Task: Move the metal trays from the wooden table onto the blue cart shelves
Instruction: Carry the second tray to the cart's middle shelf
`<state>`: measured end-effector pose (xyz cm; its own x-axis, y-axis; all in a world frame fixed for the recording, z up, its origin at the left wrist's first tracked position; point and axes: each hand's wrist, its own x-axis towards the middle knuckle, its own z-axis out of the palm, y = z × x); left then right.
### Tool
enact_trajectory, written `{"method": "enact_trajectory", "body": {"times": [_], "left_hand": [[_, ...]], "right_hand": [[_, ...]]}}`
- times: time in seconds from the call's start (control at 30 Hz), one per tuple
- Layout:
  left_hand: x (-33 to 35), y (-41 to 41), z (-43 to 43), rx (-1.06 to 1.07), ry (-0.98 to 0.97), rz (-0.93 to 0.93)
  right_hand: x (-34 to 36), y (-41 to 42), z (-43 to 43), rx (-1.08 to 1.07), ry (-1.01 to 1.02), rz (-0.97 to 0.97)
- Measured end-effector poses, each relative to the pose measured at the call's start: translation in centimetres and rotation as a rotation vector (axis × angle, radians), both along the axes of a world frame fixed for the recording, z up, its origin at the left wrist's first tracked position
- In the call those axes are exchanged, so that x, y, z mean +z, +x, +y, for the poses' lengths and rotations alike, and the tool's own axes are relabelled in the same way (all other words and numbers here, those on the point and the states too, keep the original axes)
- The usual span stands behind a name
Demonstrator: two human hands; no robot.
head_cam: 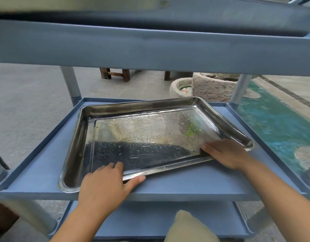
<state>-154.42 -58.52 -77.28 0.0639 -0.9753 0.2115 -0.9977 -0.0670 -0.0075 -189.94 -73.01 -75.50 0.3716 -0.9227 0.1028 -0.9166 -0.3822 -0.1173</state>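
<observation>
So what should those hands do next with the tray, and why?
Probably twist the metal tray square to the blue shelf: it lies askew, its right corner at the shelf's side rim. The left hand and right hand grip its near rim.

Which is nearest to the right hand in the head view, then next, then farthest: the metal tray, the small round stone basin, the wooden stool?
1. metal tray: gripped by the right hand at its near right corner.
2. small round stone basin: on the floor behind the tray.
3. wooden stool: farthest, back and to the left.
</observation>
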Motion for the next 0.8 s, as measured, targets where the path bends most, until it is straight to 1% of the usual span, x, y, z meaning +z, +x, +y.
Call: {"method": "enact_trajectory", "body": {"times": [0.13,0.27,0.37,0.4,0.5,0.57,0.6,0.67,0.73,0.8], "left_hand": [[0.1,-0.6,0.1,0.023,0.007,-0.009],[0.0,-0.5,0.0,0.057,0.009,-0.005],[0.5,-0.4,-0.2,0.062,0.067,0.024],[0.9,-0.4,-0.3,0.063,0.115,0.033],[2.9,-0.4,-0.3,0.054,0.319,0.056],[4.6,-0.1,-0.1,0.045,0.478,0.085],[5.7,0.0,0.4,0.036,0.553,0.091],[8.3,0.3,1.8,0.021,0.658,0.099],[11.4,0.6,3.5,0.008,0.709,0.108],[15.1,0.7,5.2,-0.017,0.704,0.113]], "right_hand": [[0.6,0.1,-0.7,0.031,0.067,0.0],[0.6,-0.2,-0.9,0.033,0.08,0.027],[0.9,0.3,-0.9,0.026,0.119,0.089],[1.3,0.7,-0.8,0.013,0.133,0.13],[2.6,1.9,0.5,-0.132,0.205,0.187],[3.6,2.5,2.4,-0.131,0.214,0.268],[4.3,2.9,3.6,-0.125,0.194,0.279],[6.3,3.5,6.3,-0.138,0.198,0.188],[8.9,3.9,9.4,-0.184,0.323,0.088],[11.9,4.0,12.6,-0.255,0.461,0.047]]}}
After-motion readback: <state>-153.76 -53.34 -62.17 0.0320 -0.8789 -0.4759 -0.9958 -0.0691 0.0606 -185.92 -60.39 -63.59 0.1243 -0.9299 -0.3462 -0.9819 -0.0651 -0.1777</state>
